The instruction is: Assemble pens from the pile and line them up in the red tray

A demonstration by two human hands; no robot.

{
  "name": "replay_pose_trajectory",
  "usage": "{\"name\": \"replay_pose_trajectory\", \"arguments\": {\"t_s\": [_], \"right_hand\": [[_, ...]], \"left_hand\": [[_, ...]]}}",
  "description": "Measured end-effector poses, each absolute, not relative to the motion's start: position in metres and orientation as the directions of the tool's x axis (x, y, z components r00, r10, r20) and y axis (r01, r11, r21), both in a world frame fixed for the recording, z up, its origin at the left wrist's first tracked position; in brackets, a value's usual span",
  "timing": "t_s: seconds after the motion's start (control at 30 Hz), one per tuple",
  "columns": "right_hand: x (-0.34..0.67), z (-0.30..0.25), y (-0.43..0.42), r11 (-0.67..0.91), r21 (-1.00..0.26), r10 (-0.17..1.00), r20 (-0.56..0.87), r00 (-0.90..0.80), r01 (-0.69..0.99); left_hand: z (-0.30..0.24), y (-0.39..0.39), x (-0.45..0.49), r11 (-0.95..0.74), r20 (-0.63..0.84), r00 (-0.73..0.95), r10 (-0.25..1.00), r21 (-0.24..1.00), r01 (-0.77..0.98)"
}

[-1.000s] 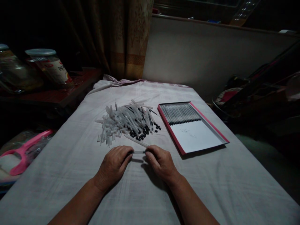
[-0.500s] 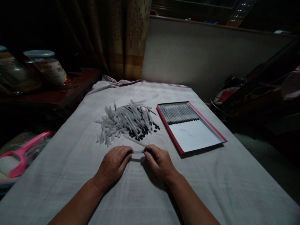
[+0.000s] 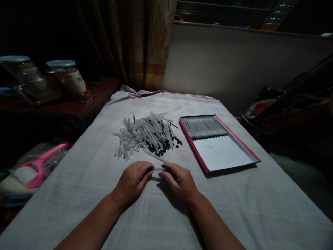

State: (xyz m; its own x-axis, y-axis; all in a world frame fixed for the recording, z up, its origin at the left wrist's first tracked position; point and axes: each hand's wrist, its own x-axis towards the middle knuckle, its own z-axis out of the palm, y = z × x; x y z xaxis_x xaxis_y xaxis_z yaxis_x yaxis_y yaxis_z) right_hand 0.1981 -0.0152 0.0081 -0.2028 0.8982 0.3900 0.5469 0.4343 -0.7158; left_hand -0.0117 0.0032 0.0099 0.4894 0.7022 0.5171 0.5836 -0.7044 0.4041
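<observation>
My left hand [image 3: 134, 178] and my right hand [image 3: 179, 180] are closed on the two ends of one clear pen [image 3: 158, 169], held level above the cloth. Its ends are hidden in my fingers. Just beyond my hands a loose pale tube [image 3: 156, 156] lies slanting on the cloth. Behind it spreads a heap of pen parts [image 3: 145, 133], with clear barrels, caps and small black pieces [image 3: 161, 149]. To the right of my right hand is a shallow red-edged box [image 3: 199, 156]. A row of clear pens [image 3: 205, 126] with black ends fills its far half.
A pale checked cloth [image 3: 104, 222] covers the surface. On a dark red side table [image 3: 91, 104] at the left stand a lidded jar [image 3: 70, 81] and a glass jug [image 3: 33, 83]. A pink-handled object [image 3: 39, 170] lies low at the left edge. A curtain [image 3: 156, 45] hangs behind.
The whole view has shifted, so everything appears slightly further right. Both hands keep their hold on the pen; the black bit seen by my right fingertips is now less visible.
</observation>
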Motion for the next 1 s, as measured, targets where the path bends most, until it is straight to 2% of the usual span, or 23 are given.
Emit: {"name": "replay_pose_trajectory", "arguments": {"t_s": [0.1,0.17,0.23,0.3,0.37,0.43,0.7,1.0], "right_hand": [[0.198,0.008,-0.015,0.435,-0.734,0.897,0.401,-0.184,0.522],[0.2,0.01,-0.014,0.387,-0.774,0.917,0.38,-0.121,0.5],[0.204,0.011,-0.013,0.32,-0.823,0.939,0.342,-0.04,0.469],[0.207,0.011,-0.012,0.265,-0.856,0.952,0.307,0.024,0.443],[0.208,0.011,-0.012,0.242,-0.869,0.955,0.292,0.052,0.432],[0.208,0.01,-0.012,0.235,-0.873,0.957,0.285,0.056,0.427],[0.207,0.006,-0.012,0.205,-0.895,0.968,0.245,0.053,0.397],[0.206,0.007,-0.013,0.224,-0.884,0.959,0.275,0.068,0.41]], "left_hand": [[0.011,0.007,-0.019,-0.696,0.515,0.488,0.705,0.368,0.617],[0.013,0.014,-0.031,-0.645,0.517,0.447,0.73,0.306,0.7],[0.016,0.022,-0.044,-0.514,0.526,0.329,0.785,0.255,0.819],[0.019,0.029,-0.056,-0.351,0.473,0.227,0.851,0.191,0.917],[0.021,0.033,-0.063,-0.234,0.401,0.169,0.9,0.118,0.965],[0.022,0.034,-0.064,-0.185,0.351,0.15,0.924,0.069,0.98],[0.026,0.031,-0.058,-0.214,0.325,0.189,0.927,0.043,0.976],[0.021,0.03,-0.059,-0.335,0.432,0.284,0.856,0.044,0.941]]}}
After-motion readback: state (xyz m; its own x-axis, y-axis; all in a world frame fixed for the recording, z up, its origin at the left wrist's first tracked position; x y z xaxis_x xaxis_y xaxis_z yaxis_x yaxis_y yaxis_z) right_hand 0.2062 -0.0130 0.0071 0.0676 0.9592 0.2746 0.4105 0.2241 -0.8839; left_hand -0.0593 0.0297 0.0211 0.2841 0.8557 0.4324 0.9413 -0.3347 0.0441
